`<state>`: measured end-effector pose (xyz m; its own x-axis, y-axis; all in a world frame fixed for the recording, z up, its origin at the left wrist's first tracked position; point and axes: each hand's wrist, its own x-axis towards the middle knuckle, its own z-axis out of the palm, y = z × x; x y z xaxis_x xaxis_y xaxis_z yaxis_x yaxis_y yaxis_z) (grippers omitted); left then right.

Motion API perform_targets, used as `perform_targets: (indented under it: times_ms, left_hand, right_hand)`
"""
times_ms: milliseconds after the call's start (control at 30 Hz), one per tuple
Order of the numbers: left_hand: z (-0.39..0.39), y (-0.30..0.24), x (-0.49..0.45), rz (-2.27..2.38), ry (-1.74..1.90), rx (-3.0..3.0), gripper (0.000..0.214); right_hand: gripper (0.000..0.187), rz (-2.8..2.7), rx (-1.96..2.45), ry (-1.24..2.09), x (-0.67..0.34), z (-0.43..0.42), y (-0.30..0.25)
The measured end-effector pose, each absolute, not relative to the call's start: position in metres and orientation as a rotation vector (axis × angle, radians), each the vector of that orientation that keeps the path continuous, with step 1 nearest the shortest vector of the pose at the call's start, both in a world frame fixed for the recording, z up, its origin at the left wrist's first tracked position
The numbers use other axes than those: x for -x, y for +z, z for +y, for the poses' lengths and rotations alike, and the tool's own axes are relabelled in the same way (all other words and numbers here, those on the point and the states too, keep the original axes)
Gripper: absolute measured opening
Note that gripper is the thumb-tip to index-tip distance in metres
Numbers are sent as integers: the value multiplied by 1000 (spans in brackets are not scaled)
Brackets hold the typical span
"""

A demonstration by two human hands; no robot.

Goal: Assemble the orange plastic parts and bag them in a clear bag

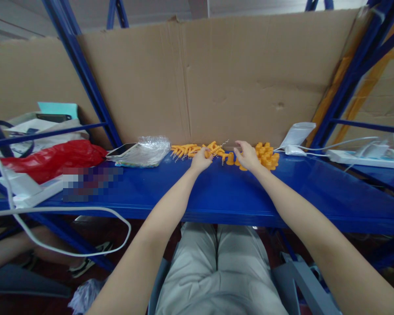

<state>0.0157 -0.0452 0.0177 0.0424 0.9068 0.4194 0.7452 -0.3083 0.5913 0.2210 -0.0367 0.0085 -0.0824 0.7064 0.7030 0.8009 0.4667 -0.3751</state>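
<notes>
On the blue shelf (223, 192), orange stick-like pieces with spiral metal ends (183, 151) lie in a loose row against the cardboard. My left hand (201, 160) is at the right part of this row, its fingers closed around an orange piece (208, 154) that they partly hide. Farther right, my right hand (247, 156) reaches over orange cup-shaped pieces, fingers apart, with nothing visible in them. One orange cup-shaped piece (230, 159) stands between my hands. A cluster of similar orange pieces (267, 156) sits just right of my right hand.
Clear plastic bags (147, 153) and a phone-like device (123, 150) lie left of the row. A red bag (59, 159) and white cable (118, 214) are farther left. A white pouch (297, 135) and power strip (367, 159) are at right. Cardboard (233, 78) closes the back.
</notes>
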Motion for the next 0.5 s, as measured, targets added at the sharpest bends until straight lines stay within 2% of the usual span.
perform_targets:
  times_ms: [100, 500]
  left_hand:
    - [-47, 18, -12, 1829, 1073, -2192, 34]
    - [-50, 17, -10, 1873, 925, -2327, 38]
  right_hand:
    - [42, -1989, 1477, -226, -222, -38, 4]
    - [19, -2030, 1615, -208, -213, -41, 6]
